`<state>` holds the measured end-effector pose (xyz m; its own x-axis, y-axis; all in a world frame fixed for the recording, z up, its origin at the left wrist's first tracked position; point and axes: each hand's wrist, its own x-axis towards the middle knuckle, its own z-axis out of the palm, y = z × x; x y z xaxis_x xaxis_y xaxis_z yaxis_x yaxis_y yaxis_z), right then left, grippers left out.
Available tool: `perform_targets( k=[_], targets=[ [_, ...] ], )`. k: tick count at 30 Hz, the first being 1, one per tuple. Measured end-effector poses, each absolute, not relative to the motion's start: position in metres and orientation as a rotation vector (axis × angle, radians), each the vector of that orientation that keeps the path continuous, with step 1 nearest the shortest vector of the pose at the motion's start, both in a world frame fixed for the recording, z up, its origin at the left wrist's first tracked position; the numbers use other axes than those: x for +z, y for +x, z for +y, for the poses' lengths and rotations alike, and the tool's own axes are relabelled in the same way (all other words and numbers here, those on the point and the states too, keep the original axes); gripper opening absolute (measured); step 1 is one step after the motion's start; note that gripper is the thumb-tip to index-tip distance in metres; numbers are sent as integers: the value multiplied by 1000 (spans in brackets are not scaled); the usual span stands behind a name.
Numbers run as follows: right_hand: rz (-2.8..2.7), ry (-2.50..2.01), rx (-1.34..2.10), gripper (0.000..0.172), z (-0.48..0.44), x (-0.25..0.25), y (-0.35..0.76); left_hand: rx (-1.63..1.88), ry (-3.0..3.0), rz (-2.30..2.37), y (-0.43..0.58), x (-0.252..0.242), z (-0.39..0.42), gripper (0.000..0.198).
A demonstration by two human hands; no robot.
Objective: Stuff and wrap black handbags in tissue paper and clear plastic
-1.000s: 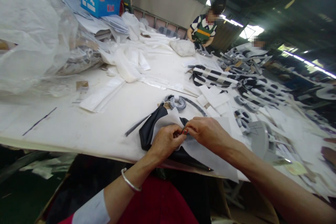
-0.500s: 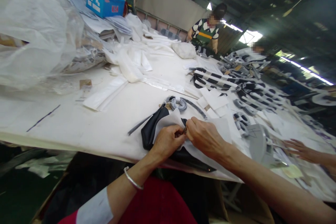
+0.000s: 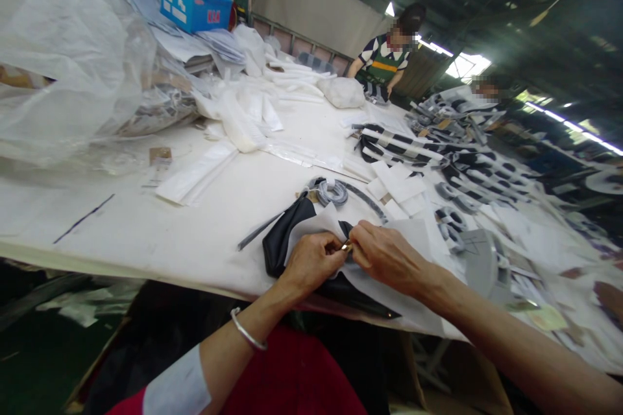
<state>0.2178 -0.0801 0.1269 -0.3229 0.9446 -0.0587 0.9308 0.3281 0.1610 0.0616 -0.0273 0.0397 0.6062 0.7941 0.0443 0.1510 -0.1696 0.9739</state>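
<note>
A black leather-like bag point(image 3: 282, 248) lies near the table's front edge, with white sheet material point(image 3: 311, 224) over its side. My left hand point(image 3: 316, 262) is closed, thumb and fingers pinched at a small gold-coloured metal fitting point(image 3: 346, 247). On the other side of the fitting, my right hand point(image 3: 384, 253) is closed too, its fingertips at the same spot. What the right fingers grip is partly hidden by the hand. A coiled grey wrapped strap point(image 3: 331, 192) rests just behind the bag.
A blue box point(image 3: 195, 3) and clear plastic bags point(image 3: 82, 65) stand at the back left. Wrapped black-and-white straps point(image 3: 399, 146) lie in heaps to the right. A person point(image 3: 384, 58) works at the far end; another person's blurred hand point(image 3: 610, 301) shows at right.
My right hand has shifted slightly right, and the gold fitting shows more between my fingertips. My left hand hardly moved. The other person's hand at right has moved mostly out of view.
</note>
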Motion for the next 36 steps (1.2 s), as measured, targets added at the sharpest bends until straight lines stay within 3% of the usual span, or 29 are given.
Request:
perform_targets(
  k=[5,15,25,36],
  targets=[
    [2470,1588,141,13,-86,131,229,697,1629,823,64,37,-25,17],
    [2636,2133,-92,13,-89,128,236,691,1568,746,62,36,-23,22],
    [2322,1823,85,19,-74,136,208,693,1566,755,62,36,-23,25],
    [2231,1632,311,14,-64,137,195,685,1557,738,62,34,-21,32]
  ],
)
